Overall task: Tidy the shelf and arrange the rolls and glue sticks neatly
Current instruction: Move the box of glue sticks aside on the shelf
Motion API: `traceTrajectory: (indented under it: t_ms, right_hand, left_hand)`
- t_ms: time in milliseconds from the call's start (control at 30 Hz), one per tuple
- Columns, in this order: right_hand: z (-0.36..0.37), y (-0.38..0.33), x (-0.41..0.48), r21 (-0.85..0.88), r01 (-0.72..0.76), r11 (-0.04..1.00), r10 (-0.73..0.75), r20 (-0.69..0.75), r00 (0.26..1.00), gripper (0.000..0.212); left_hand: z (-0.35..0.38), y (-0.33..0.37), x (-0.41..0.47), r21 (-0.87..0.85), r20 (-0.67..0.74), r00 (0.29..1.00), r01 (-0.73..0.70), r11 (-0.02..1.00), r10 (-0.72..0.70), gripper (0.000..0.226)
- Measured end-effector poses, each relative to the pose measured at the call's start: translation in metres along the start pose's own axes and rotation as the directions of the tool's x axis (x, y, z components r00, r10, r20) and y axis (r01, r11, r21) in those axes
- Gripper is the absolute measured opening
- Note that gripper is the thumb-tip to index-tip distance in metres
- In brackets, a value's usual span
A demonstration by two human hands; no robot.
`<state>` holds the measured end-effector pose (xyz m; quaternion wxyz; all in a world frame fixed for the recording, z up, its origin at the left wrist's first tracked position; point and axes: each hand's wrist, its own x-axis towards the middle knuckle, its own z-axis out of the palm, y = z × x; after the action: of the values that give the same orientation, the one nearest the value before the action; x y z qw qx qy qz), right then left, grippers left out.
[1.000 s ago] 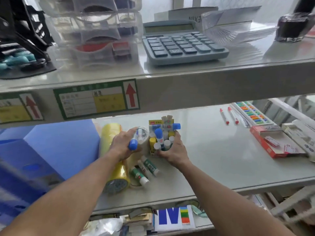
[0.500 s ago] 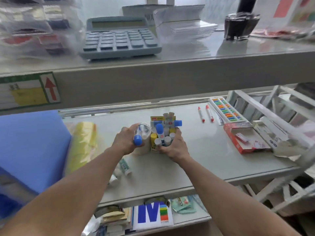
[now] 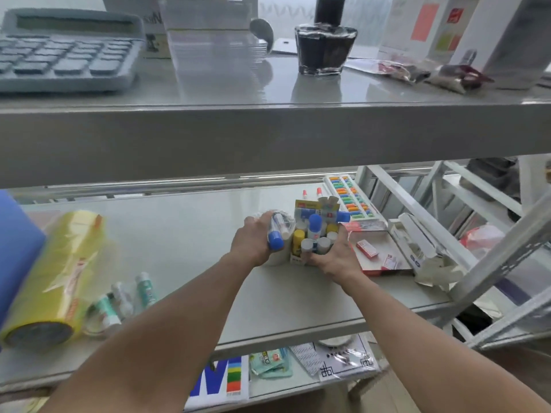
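Note:
On the middle shelf [image 3: 208, 222], my left hand [image 3: 253, 239] grips a clear tape roll [image 3: 281, 226] together with a blue-capped glue stick [image 3: 275, 238]. Right beside it, my right hand [image 3: 337, 254] holds the side of a small open box of glue sticks [image 3: 313, 234], its sticks upright with blue, yellow and white caps. Far to the left lies a big yellow roll [image 3: 59, 275]. Three green-and-white glue sticks [image 3: 125, 296] lie loose next to that roll.
A red open box [image 3: 375, 251] and a white carton [image 3: 414, 242] sit just right of my right hand. Behind are a colourful tray [image 3: 351, 198] and red-capped pens [image 3: 311, 192]. The upper shelf carries a calculator [image 3: 62, 52] and an ink bottle [image 3: 325, 46]. A blue box [image 3: 15, 248] stands at far left.
Both hands have slid the tape roll and the glue stick box to the right along the shelf, away from the yellow roll and toward the red box. The view has panned right.

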<state>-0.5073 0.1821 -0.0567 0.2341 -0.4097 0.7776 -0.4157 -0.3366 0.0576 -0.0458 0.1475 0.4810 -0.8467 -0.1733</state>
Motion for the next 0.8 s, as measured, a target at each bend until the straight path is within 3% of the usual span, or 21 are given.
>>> traceTrajectory:
  t_ms: [167,333,467,533,600,667,800]
  right_hand:
    - [-0.019,0.013,0.011,-0.022,-0.035,0.999,0.036,0.027,0.999,0.11]
    - [-0.023,0.012,-0.006,0.094,-0.043,0.995,0.042,0.018,0.999,0.114]
    - [-0.004,0.003,-0.066,0.156,-0.103,0.982,0.143,-0.269,0.953,0.082]
    - [0.025,-0.012,-0.103,0.143,-0.045,0.989,0.091,-0.341,0.936,0.063]
    - [0.067,-0.032,-0.13,0.102,0.054,0.993,-0.031,-0.218,0.976,0.06]
    - [0.114,-0.052,-0.143,0.059,0.173,0.983,-0.174,0.017,0.985,0.066]
    - [0.189,-0.101,-0.148,-0.016,0.381,0.925,-0.346,0.386,0.855,0.081]
  left_hand:
    - [0.009,0.023,0.007,-0.027,0.023,1.0,0.017,0.999,-0.017,0.087]
    - [-0.012,0.014,-0.028,-0.259,0.077,0.995,0.085,0.962,-0.068,0.107]
    - [-0.029,-0.034,-0.111,-0.197,-0.052,0.977,0.195,0.961,-0.209,0.083]
    - [-0.033,-0.071,-0.158,-0.127,-0.192,0.934,0.28,0.952,-0.3,0.067]
    - [-0.037,-0.105,-0.194,-0.029,-0.338,0.876,0.355,0.935,-0.343,0.059]
    - [-0.042,-0.135,-0.214,0.095,-0.389,0.853,0.414,0.905,-0.349,0.067]
    - [-0.048,-0.17,-0.219,0.223,-0.254,0.866,0.486,0.845,-0.431,0.095]
